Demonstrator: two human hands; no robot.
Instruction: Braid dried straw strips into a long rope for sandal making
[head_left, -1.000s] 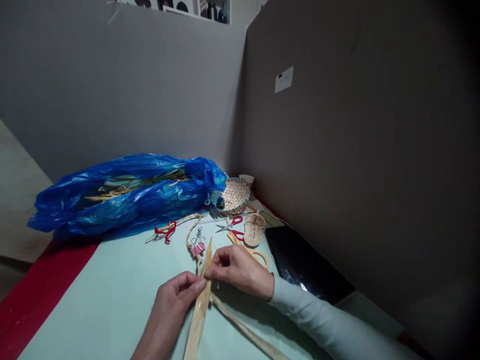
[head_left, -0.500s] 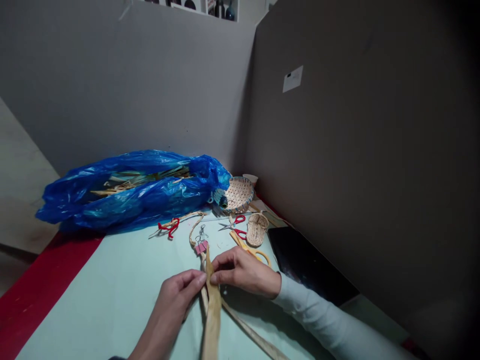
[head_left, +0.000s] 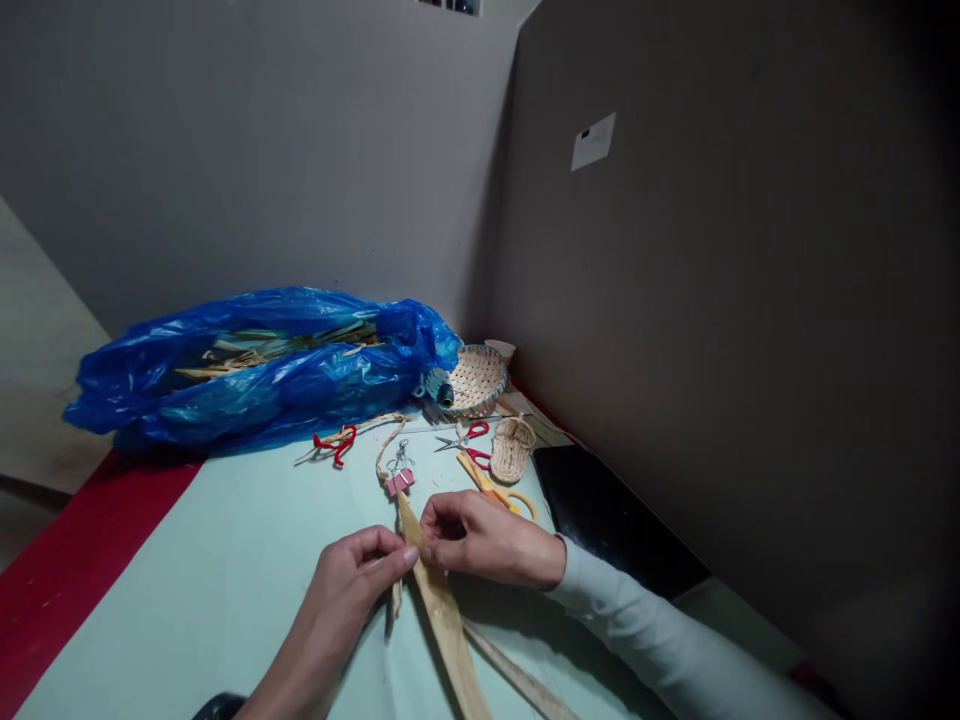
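A long, flat strip of dried leaf (head_left: 444, 618) runs from near the pink binder clip (head_left: 400, 482) toward the bottom edge of the view. My left hand (head_left: 360, 570) pinches its left edge between thumb and fingertips. On the opposite edge, my right hand (head_left: 480, 540) pinches the same strip, its fingers curled. Beneath lie a thinner strand (head_left: 396, 598) on the left and another pale strip (head_left: 517, 675) reaching to the lower right. The clip sits at the strip's far tip, with a twisted cord beyond it.
A blue plastic bag (head_left: 247, 400) of dried leaves lies at the back left. Behind my right hand are red-handled scissors (head_left: 477, 432), yellow scissors (head_left: 517, 500), a small woven piece (head_left: 513, 450) and a round woven basket (head_left: 480, 382). A black flat object (head_left: 607, 520) lies rightward.
The wide strip's near end has swung to the right, so it now slants. Both hands keep their pinch in nearly the same place. The view has tilted slightly downward.
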